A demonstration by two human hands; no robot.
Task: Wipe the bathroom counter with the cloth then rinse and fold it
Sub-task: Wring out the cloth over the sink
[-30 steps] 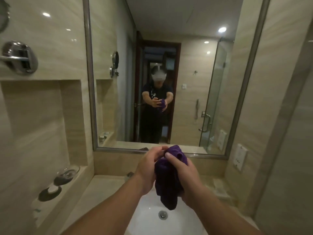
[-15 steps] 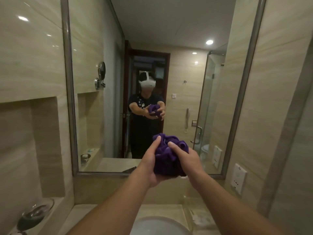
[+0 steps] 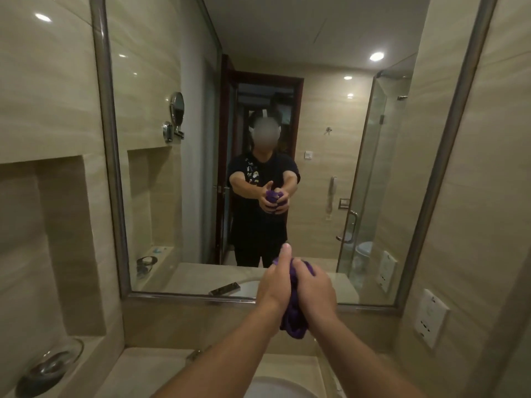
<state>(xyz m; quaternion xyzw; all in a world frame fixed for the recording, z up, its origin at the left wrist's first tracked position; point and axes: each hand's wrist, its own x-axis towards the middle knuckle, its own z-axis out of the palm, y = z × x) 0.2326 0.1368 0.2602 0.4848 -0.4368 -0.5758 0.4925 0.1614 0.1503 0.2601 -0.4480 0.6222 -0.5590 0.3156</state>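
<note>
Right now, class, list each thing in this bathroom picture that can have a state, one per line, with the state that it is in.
purple cloth: bunched, not folded, squeezed between both hands
left hand: grips the cloth, thumb raised
right hand: grips the cloth
sink basin: no water visible
glass shower door: ajar in the mirror
ceiling light: on

purple cloth [image 3: 293, 317] bunched, held above sink [image 3: 275, 389]
</note>
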